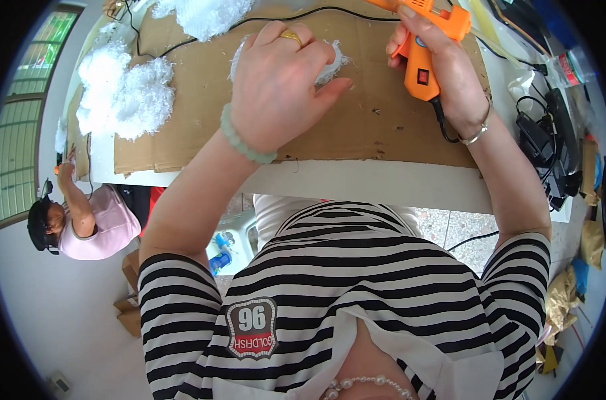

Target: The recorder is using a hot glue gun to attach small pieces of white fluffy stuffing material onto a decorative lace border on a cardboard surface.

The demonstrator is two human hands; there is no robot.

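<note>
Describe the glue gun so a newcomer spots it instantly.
Start at the brown cardboard sheet on the white table and go to its upper right. There the right hand grips the glue gun. Its bright orange body and red switch set it apart from the fluffy white bundles at left.

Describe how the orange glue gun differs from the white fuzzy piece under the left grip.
Look: the orange glue gun has a smooth body with a black cord; the white fuzzy piece has frayed edges.
Pose: the glue gun is clasped in the right grip, while the white piece lies on the cardboard, mostly covered by the left grip.
Shared: each is partly hidden by a grip.
</note>
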